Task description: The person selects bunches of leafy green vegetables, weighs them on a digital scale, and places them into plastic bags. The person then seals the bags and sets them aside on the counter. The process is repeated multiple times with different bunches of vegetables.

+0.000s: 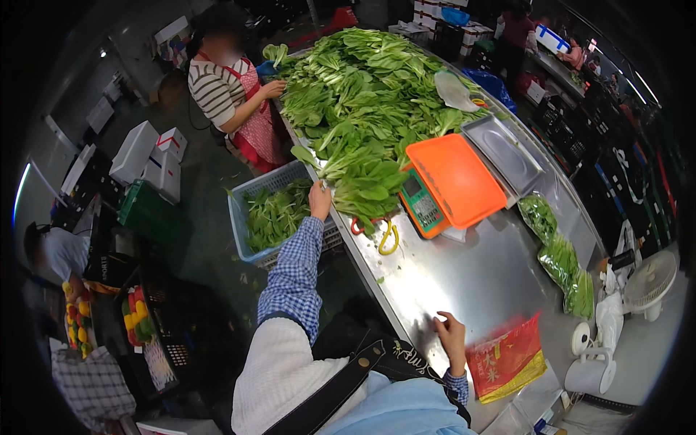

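My left hand [320, 200] is at the left edge of the steel table, beside the stem ends of a bunch of leafy greens [365, 190]; whether its fingers grip a stem is hard to see. Just left of it, a blue-grey plastic crate [239, 231] holds loose green leaves [277, 215]. My right hand [451, 338] hovers over the near part of the steel table [478, 277], fingers curled apart with nothing in them. A yellow looped handle [387, 243] and a red handle [356, 226] stick out from under the greens.
An orange digital scale [457, 179] stands mid-table beside a metal tray [503, 155]. Bagged greens [557, 255] line the right side. Near my right hand lies a red printed bag [505, 356]. A person in an apron [253, 114] works at the big greens heap [370, 81].
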Motion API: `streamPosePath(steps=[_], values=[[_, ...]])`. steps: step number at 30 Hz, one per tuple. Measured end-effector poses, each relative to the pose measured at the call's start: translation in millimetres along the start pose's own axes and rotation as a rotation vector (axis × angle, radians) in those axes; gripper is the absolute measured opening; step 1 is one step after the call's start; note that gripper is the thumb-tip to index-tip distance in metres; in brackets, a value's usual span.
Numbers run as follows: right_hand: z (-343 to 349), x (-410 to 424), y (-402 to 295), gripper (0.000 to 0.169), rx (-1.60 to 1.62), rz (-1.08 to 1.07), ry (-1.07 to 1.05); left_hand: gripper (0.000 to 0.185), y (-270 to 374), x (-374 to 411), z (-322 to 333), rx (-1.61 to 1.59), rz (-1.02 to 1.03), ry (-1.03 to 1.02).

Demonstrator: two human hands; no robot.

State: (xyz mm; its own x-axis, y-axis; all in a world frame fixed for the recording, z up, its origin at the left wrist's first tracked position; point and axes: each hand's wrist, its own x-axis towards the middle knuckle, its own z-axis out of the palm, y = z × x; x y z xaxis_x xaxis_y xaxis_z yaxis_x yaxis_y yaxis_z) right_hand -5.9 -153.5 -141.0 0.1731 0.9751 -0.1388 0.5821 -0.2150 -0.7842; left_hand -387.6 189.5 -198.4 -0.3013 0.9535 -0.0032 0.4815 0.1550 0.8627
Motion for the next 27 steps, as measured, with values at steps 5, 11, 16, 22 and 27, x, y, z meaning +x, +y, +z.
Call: streamPosePath(steps=[5,11,16,22,27], values=[[62.9,40.7,-53.1,0.023,0.042,-0.041,-0.085,0.036,-4.4,100.0,-9.7,0.141,-0.160,-0.017],[98.1,59.2,-73.2,0.023,0.047,-0.032,-0.075,0.037,-3.5,127.0,6.8,0.359,-0.141,-0.049],[103.4,72.8,-76.8,0.024,0.076,-0.022,-0.115,0.028,-3.9,96.6,6.0,0.343,0.094,-0.022],[111.3,127.7,-99.0,0.024,0.053,-0.228,-0.239,0.026,-9.4,78.6,14.9,0.428,0.277,0.062],[120.2,171.3,-146.0,0.023,0.055,-0.454,-0.250,0.021,-5.5,107.2,1.6,0.417,0.168,0.106]])
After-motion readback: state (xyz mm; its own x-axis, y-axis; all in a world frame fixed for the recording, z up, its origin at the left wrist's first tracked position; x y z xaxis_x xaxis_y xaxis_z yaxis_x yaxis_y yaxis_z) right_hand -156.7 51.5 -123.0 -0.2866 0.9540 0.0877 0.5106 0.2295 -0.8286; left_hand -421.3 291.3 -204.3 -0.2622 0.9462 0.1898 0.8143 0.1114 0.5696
